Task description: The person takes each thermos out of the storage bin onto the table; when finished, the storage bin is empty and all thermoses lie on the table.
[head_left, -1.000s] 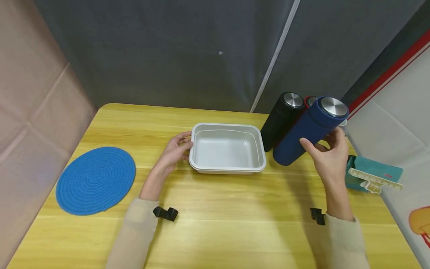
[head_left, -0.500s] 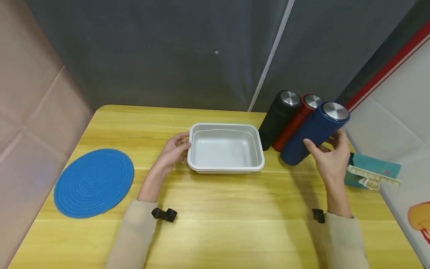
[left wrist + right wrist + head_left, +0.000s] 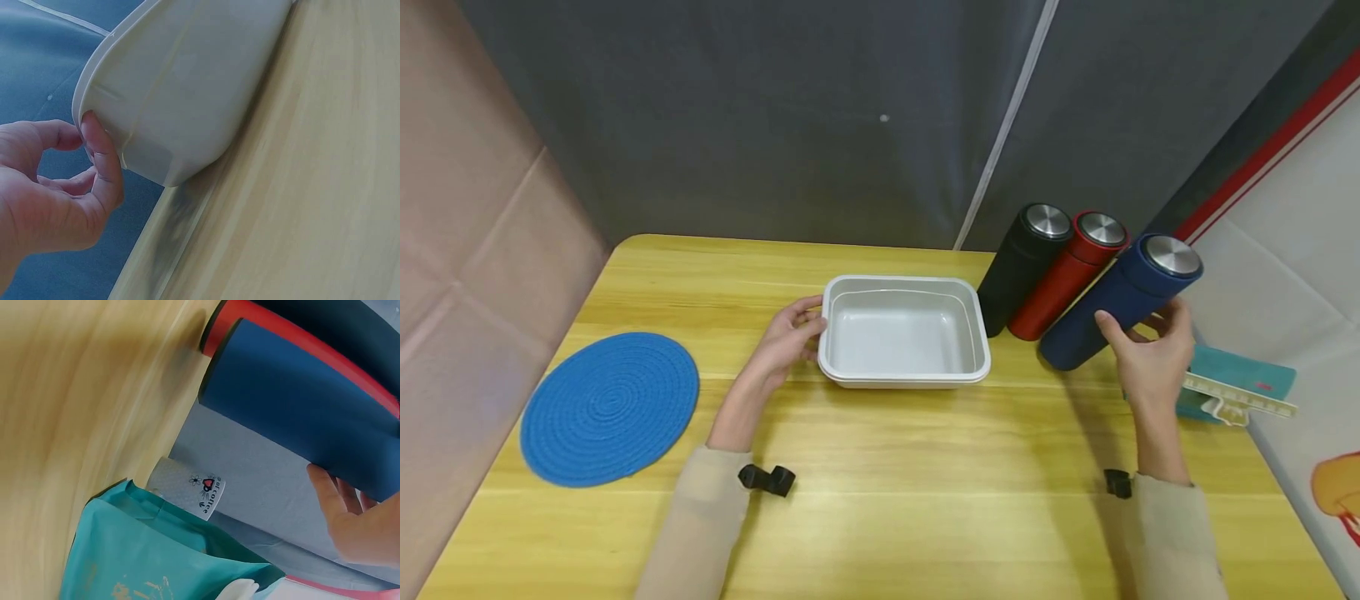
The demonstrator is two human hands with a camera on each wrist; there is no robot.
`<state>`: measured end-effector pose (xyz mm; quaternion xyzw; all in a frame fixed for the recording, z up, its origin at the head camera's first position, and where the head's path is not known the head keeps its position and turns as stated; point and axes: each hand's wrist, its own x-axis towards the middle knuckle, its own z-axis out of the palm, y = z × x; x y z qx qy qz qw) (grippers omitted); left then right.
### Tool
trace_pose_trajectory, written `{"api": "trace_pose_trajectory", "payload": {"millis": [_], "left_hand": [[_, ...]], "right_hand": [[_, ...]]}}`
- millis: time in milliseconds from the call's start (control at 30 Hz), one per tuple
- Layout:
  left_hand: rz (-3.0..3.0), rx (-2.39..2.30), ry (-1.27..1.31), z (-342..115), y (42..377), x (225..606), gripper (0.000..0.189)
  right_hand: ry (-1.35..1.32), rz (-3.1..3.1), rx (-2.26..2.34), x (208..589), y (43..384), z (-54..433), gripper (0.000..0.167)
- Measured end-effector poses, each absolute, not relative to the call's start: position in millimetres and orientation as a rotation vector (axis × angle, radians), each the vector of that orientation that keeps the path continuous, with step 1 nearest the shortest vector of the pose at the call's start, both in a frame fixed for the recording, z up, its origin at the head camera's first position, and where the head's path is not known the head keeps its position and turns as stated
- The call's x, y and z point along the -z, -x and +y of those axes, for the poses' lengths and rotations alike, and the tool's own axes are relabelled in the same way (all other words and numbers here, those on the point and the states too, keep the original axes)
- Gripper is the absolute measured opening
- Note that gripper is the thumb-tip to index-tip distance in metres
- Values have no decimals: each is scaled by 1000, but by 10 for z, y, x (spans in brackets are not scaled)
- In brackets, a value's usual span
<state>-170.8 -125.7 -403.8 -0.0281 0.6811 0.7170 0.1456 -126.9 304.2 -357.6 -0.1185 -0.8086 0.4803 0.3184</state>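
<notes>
My left hand (image 3: 784, 337) grips the left rim of a pale grey rectangular food container (image 3: 906, 333), its thumb at the edge and other fingers curled beside it. The left wrist view shows the container's outer wall (image 3: 181, 81) and the fingertips at its rim. My right hand (image 3: 1150, 350) holds a blue thermos flask (image 3: 1112, 304) with a silver lid top, thumb on the near side and fingers behind. The flask appears tilted in the head view; whether its base touches the table, I cannot tell. Left of it stand a red flask (image 3: 1067, 279) and a black flask (image 3: 1026, 267).
A round blue woven placemat (image 3: 610, 408) lies on the left of the wooden table (image 3: 910, 492). Right of the right hand is a teal pouch (image 3: 1243, 372) with a pale clip (image 3: 1232, 398). A paper cup (image 3: 187, 487) stands behind the pouch. A dark curtain (image 3: 760, 125) hangs behind.
The blue flask has moved to the right in my right hand, uncovering the red flask and opening a gap beside it. My left hand stays at the container.
</notes>
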Motion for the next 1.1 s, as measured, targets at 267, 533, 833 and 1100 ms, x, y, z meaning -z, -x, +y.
{"api": "trace_pose_trajectory", "payload": {"millis": [267,533,833,1100], "left_hand": [[1956,-2068,90,-1262,1718,4044,49],[1950,-2071,94,-1255,1714,4046,50],[1950,-2076,75,-1263,1709,4062,49],[1926,-2110,58,-1249,1722,4095,48]], "right_hand": [[392,-2138,-1254,3526,1360,3117,64],[453,-2169,-1226,3545,1470,3168,64],[538,-2121,-1294,3610,1624,3210,65],[527,-2102,-1292,3630,1687,3220,65]]}}
